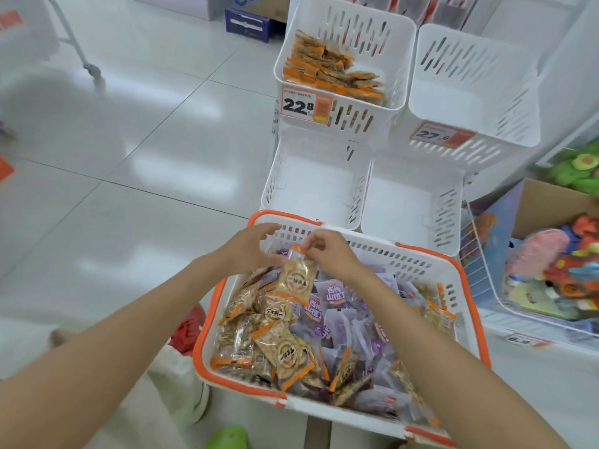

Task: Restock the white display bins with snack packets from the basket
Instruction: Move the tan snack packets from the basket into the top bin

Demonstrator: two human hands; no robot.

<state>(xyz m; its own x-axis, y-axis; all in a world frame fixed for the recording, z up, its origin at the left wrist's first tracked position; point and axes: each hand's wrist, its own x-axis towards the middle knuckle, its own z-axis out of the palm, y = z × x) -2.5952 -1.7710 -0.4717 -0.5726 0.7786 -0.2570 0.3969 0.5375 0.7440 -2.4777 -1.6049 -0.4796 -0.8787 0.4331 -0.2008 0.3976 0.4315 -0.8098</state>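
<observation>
Where legible, tag 22.8 [306, 105], tag 27.6 [442, 135]

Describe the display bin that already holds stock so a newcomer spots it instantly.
Start at the orange-rimmed white plastic basket full of snack packets. Beyond it stand four white slotted plastic bins, two low, two raised. The raised left one alone holds orange-edged packets and bears a 22.8 price tag.

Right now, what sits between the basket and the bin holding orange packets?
One empty white bin, the lower left one, as the head view shows.
</observation>
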